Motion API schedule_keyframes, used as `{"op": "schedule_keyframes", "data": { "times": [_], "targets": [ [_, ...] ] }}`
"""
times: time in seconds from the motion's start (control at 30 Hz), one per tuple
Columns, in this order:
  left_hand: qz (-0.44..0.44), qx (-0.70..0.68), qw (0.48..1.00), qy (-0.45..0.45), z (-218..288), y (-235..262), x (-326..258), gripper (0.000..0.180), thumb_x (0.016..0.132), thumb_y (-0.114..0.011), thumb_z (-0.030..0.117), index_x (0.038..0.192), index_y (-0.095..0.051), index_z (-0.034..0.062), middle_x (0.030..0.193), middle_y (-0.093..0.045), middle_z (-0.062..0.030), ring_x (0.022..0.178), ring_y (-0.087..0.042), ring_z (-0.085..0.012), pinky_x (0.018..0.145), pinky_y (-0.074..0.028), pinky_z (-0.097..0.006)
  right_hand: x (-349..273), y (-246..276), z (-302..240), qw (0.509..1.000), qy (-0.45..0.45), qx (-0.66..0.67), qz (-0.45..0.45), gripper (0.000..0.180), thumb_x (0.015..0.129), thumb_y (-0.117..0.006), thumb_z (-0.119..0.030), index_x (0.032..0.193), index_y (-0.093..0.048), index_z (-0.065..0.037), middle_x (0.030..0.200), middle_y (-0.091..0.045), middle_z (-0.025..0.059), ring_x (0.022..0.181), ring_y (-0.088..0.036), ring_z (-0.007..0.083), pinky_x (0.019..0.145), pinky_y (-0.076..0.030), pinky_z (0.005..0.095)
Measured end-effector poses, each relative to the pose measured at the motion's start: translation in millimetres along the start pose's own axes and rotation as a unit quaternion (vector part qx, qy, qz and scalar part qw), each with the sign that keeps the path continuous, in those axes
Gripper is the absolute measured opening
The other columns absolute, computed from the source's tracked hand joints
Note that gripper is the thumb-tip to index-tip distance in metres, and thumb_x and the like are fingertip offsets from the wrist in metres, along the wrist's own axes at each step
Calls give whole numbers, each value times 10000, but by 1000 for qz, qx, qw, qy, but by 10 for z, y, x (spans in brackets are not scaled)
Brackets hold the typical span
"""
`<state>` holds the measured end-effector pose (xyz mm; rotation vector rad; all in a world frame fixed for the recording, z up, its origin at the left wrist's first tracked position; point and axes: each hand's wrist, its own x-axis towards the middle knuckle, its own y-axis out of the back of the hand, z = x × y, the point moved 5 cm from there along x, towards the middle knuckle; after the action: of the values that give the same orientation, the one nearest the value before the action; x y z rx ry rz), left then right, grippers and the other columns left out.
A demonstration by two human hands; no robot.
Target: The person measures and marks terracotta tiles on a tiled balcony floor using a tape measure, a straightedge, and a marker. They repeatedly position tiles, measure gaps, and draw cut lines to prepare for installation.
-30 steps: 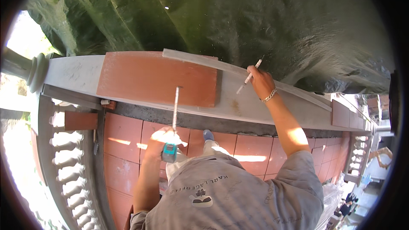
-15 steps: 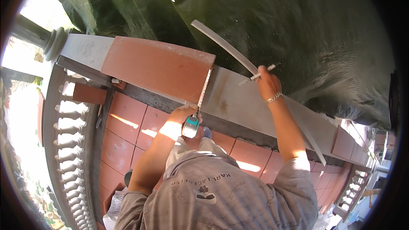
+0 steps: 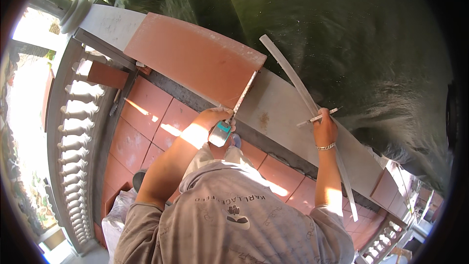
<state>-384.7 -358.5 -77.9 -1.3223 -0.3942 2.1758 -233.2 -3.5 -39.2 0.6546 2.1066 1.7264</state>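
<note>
My left hand [image 3: 215,118] is closed round a teal and grey tape measure [image 3: 220,135]. Its pulled-out blade [image 3: 245,94] lies along the right end of a large terracotta tile [image 3: 195,57], which rests on the pale ledge [image 3: 273,107]. Farther right, my right hand [image 3: 326,131] grips a long, thin, pale strip [image 3: 289,71] that slants over the ledge, one end above the dark green sheet. Between the same fingers sticks a slim white pen or pencil [image 3: 318,117], lying crosswise to the strip. My right fingers partly hide both.
Dark green sheeting [image 3: 317,14] hangs beyond the ledge. A white baluster railing [image 3: 78,137] runs down the left, with a short reddish block [image 3: 106,75] nearby. Terracotta floor tiles [image 3: 141,139] lie below. More tiles [image 3: 386,186] stand against the ledge at far right.
The view has turned and shifted. My right hand sits lower relative to the ledge, with the strip now steeper. My left hand still holds the tape measure at the tile's end.
</note>
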Motion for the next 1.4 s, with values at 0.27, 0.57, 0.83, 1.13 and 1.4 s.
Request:
{"op": "schedule_keyframes", "data": {
  "times": [0.27, 0.57, 0.83, 1.13, 1.4],
  "targets": [
    [16, -27, 999, 18, 23, -15, -24, 138, 953, -609, 90, 1056, -613, -2, 890, -670, -118, 769, -692, -223, 658, -594, -352, -45, 34, -14, 999, 17, 50, -7, 385, 793, -781, -131, 1114, -570, -107, 1068, -695, 123, 1005, -652, 362, 834, -514, 462],
    [-26, -42, 998, 34, 41, -27, -50, 140, 953, -621, 105, 1034, -614, -9, 881, -666, -142, 748, -680, -247, 649, -613, -414, 21, 133, -53, 992, 28, 122, 2, 358, 846, -768, -154, 1137, -570, -89, 1047, -691, 124, 932, -678, 335, 753, -535, 420],
    [-14, -36, 999, 35, 81, -98, -94, 135, 959, -601, 115, 1034, -616, 3, 852, -659, -129, 737, -681, -246, 641, -604, -417, 554, 307, -881, 817, 24, 576, -16, 274, 1009, -606, -197, 1212, -607, -13, 896, -683, 59, 725, -646, 95, 638, -519, 235],
    [-12, -39, 998, 37, 41, -51, -45, 132, 969, -602, 125, 1017, -630, 6, 875, -664, -106, 764, -692, -219, 641, -591, -358, 965, -52, -1709, 849, 116, 510, -73, 160, 938, -652, -165, 928, -686, -9, 655, -632, 1, 588, -599, 65, 544, -474, 231],
    [-1, -45, 997, 61, 101, -112, -140, 123, 961, -567, 83, 1045, -590, -4, 871, -628, -120, 755, -664, -220, 624, -616, -399, 999, -111, -1754, 873, 146, 460, -69, 140, 906, -655, -147, 861, -689, -19, 630, -635, 18, 551, -604, 109, 540, -479, 263]
  ]
}}
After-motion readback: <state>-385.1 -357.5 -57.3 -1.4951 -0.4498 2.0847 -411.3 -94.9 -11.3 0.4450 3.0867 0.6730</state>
